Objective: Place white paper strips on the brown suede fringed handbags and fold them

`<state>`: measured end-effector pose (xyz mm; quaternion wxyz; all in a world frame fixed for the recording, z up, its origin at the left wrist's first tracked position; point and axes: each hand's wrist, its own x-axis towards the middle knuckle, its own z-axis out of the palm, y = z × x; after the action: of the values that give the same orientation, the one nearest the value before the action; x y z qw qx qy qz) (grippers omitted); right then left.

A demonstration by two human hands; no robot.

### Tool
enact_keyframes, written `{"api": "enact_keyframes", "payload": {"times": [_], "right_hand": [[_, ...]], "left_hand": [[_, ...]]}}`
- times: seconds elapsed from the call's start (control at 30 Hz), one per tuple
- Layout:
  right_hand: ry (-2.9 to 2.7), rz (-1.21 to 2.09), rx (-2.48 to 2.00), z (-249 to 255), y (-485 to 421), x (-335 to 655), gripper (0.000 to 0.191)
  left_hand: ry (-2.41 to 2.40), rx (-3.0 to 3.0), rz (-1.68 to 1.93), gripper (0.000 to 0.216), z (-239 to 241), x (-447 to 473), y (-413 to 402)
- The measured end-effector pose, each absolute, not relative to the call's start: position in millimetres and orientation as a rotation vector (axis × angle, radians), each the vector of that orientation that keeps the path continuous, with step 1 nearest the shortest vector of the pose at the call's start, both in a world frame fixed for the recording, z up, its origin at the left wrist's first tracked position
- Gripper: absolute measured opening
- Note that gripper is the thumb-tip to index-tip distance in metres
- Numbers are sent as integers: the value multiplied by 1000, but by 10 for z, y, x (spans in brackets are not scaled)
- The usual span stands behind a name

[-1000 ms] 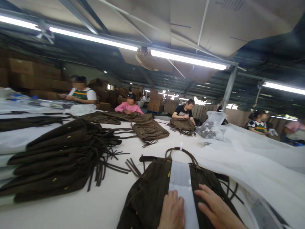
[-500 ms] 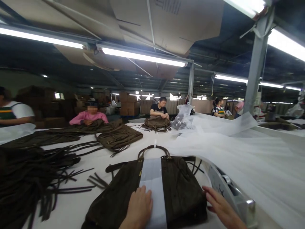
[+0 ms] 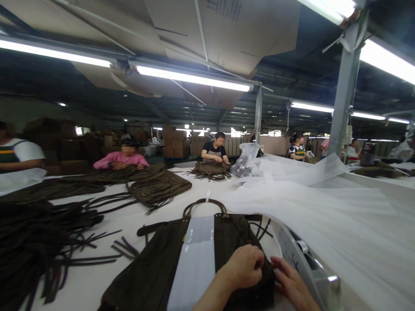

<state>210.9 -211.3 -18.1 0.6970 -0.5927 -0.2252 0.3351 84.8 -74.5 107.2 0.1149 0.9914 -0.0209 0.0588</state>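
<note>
A dark brown handbag (image 3: 154,263) lies on the table before me, its looped handle (image 3: 207,202) pointing away. A strip of white sheet (image 3: 194,259) runs down its middle, across the front. My left hand (image 3: 244,265) is over the bag's right panel, its fingers curled down; whatever the fingertips may pinch is hidden. At the bag's right edge, my right hand (image 3: 288,280) has its fingers stretched and slightly apart, close against the bag's side. Thin dark straps (image 3: 261,229) stick out from the bag's upper right.
A heap of dark strapped bags (image 3: 32,242) covers the left of the table. Beside the bag at right stands a tape dispenser (image 3: 304,259). White foam sheets (image 3: 324,211) spread to the right. Across the table, a person in pink (image 3: 112,160) and another in black (image 3: 209,151) handle bags.
My left hand has moved right, off the white strip and onto the bag's right panel, its fingers now curled. My right hand stays by the right edge.
</note>
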Motion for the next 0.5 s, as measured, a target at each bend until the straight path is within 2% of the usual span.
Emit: {"api": "enact_keyframes", "payload": {"times": [0.07, 0.17, 0.23, 0.4, 0.5], "right_hand": [[-508, 766, -1303, -144, -2093, 2139, 57], [-595, 826, -1272, -46, -2058, 2155, 55], [-672, 856, -1255, 12, -2043, 2145, 52], [-754, 893, -1253, 4, -2036, 2155, 44], [-694, 911, -1241, -21, -1999, 2225, 47]], "left_hand": [[-110, 2883, 211, 23, 1045, 801, -662], [-151, 2797, 259, 59, 964, 748, -545], [-172, 2771, 185, 67, 889, 773, -504], [-197, 2859, 48, 38, 783, 941, -524], [-139, 2939, 185, 25, 888, 924, -559]]}}
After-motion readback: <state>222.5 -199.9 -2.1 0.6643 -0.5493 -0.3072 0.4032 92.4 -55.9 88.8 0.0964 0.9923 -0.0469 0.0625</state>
